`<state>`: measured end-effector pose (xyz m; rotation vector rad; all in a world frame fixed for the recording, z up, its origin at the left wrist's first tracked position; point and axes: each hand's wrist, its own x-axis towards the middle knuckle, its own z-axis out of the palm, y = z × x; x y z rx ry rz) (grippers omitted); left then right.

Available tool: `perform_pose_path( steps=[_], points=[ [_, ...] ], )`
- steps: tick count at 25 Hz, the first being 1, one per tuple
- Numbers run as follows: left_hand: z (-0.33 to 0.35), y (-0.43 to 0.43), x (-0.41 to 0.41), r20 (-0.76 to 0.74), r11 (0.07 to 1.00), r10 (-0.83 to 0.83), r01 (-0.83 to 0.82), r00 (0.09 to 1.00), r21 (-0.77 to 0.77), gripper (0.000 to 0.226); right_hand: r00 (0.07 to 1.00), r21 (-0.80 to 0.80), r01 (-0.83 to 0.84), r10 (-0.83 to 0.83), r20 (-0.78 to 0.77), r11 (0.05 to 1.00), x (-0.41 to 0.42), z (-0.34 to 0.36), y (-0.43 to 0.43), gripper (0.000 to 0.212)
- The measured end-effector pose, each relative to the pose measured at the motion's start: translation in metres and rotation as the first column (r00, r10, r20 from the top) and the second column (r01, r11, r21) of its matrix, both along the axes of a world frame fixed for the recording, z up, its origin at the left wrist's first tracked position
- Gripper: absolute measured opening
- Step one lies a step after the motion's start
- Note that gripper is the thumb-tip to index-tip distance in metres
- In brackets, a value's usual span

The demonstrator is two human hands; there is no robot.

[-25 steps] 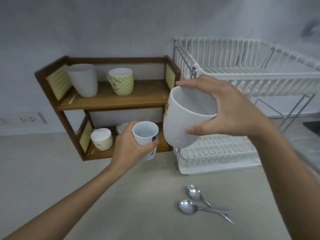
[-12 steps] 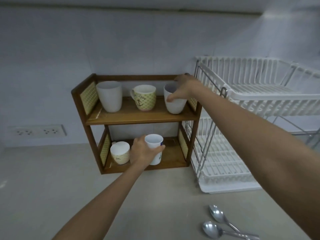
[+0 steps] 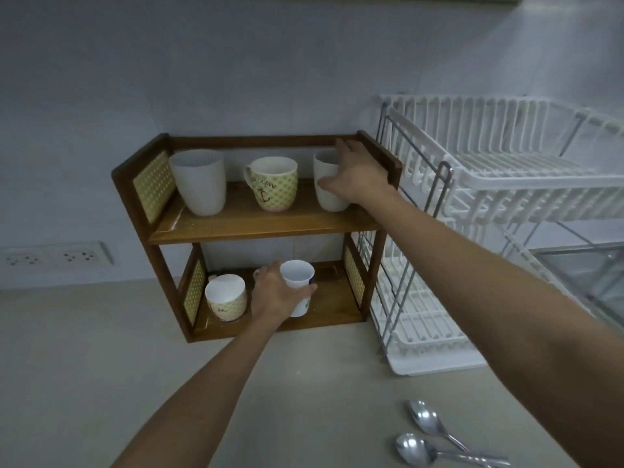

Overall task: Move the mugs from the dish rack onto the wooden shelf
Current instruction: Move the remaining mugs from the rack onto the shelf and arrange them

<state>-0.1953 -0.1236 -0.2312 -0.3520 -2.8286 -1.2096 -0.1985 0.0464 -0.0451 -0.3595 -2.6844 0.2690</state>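
Hands wrapped on mugs, right hand (image 3: pixel 354 177) gripping white mug (image 3: pixel 326 184), left hand (image 3: pixel 273 293) clasping small cup (image 3: pixel 299 282).

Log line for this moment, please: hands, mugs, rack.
left hand: grips small white cup on lower shelf | right hand: on white mug, top shelf | dish rack: no mugs visible

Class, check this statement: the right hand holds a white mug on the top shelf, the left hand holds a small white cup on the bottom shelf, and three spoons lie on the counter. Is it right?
One detail is wrong. The head view shows two spoons on the counter, not three. The rest stands: the right hand holds the white mug on the top shelf, and the left hand holds the small white cup on the bottom shelf.
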Motion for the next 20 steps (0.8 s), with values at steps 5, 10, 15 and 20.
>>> perform_pose_path(
  steps=[5, 10, 15, 20],
  points=[
    [0.0, 0.029, -0.008, 0.031, 1.0, -0.015, 0.016, 0.999, -0.008, 0.07, 0.856, -0.186, -0.042, -0.061, -0.514, 0.982, 0.111, -0.159, -0.061, 0.052],
    [-0.015, 0.07, -0.011, 0.078, 0.997, -0.068, 0.066, 0.995, 0.035, 0.065, 0.935, -0.215, 0.112, -0.03, 0.354, 0.97, 0.173, -0.315, -0.083, 0.069],
    [-0.036, 0.094, -0.018, 0.103, 0.998, -0.064, 0.061, 0.993, 0.031, 0.068, 0.926, -0.158, 0.103, -0.037, 0.376, 0.982, 0.169, -0.336, -0.081, 0.077],
    [-0.052, 0.102, -0.03, 0.082, 0.998, -0.056, 0.056, 0.995, 0.002, 0.07, 0.926, -0.154, 0.109, -0.044, 0.374, 0.982, 0.169, -0.335, -0.082, 0.078]
  ],
)
